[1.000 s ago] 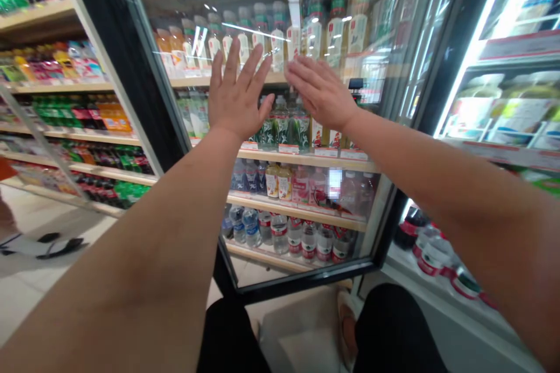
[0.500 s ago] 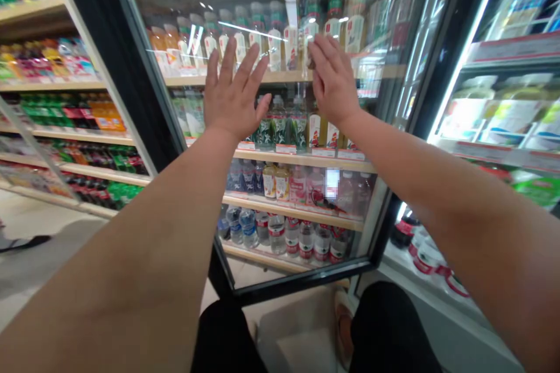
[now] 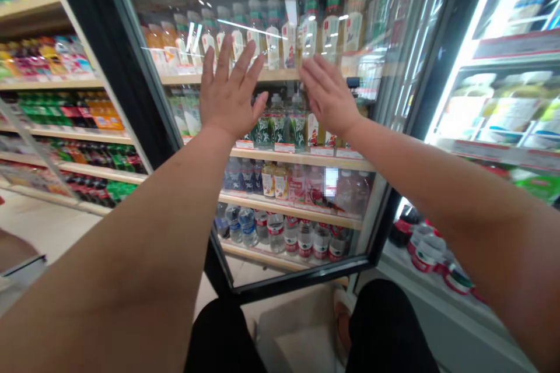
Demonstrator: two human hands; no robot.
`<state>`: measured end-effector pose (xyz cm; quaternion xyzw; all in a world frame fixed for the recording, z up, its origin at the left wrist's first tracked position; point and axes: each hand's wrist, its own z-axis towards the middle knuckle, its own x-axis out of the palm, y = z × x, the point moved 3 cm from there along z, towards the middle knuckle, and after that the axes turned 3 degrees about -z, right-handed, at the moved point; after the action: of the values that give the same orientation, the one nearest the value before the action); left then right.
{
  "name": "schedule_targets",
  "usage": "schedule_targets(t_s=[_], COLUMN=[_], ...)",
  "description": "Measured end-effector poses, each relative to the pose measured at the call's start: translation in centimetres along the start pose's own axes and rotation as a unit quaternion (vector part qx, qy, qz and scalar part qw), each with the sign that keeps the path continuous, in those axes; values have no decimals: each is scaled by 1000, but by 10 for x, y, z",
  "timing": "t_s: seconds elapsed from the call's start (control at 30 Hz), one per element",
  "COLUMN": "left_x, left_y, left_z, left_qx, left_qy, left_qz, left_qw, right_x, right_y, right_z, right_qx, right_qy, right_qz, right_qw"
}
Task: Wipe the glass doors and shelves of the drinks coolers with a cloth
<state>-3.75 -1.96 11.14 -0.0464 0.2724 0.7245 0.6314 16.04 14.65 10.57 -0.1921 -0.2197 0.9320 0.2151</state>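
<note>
My left hand (image 3: 231, 90) lies with its fingers spread and its palm toward the glass door (image 3: 280, 247), seemingly flat on the pane. To its right, my right hand (image 3: 330, 96) is at the same pane, fingers pressed together and bent. Whatever may be under those fingers is hidden from me. The door stands swung out from the lit cooler, framed in black (image 3: 301, 281). Through the glass, bottles with white labels (image 3: 273, 41) show behind the hands, and dark-green bottles (image 3: 277, 122) show below them.
Wooden shelves (image 3: 289, 204) of drinks stand beyond the door, with more drink shelves (image 3: 100, 169) at the left. At the right is the lit cooler with large bottles (image 3: 516, 108). My black-trousered knees (image 3: 385, 320) are below the door. Part of another person (image 3: 17, 247) shows at the left edge.
My right hand has slid down the glass a little and slightly left. The left hand stays spread in nearly the same place. At the left edge, the other person has come further into view.
</note>
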Motion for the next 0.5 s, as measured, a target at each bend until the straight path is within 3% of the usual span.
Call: schedule_targets(t_s=[0.07,0.13,0.3,0.37,0.43,0.5], left_x=[2,3,8,9,10,9], left_y=[2,4,9,10,11,12], left_z=[1,2,2,2,2,1], left_qx=[-5,-7,-3,-2,2,3], left_qy=[1,0,-14,-20,-26,-28], left_qz=[4,5,8,20,35,36], left_qw=[1000,1000,1000,1000,999,999], right_x=[4,3,-8,-6,-2,-4], right_y=[11,8,-13,-2,11,10], right_z=[-7,-7,-16,-33,-50,-62], right_qx=[-54,-55,72,43,-27,-41], right_qy=[60,71,-35,-14,48,75], right_qz=[17,21,-25,-28,-13,-3], right_qw=[997,996,996,999,998,996])
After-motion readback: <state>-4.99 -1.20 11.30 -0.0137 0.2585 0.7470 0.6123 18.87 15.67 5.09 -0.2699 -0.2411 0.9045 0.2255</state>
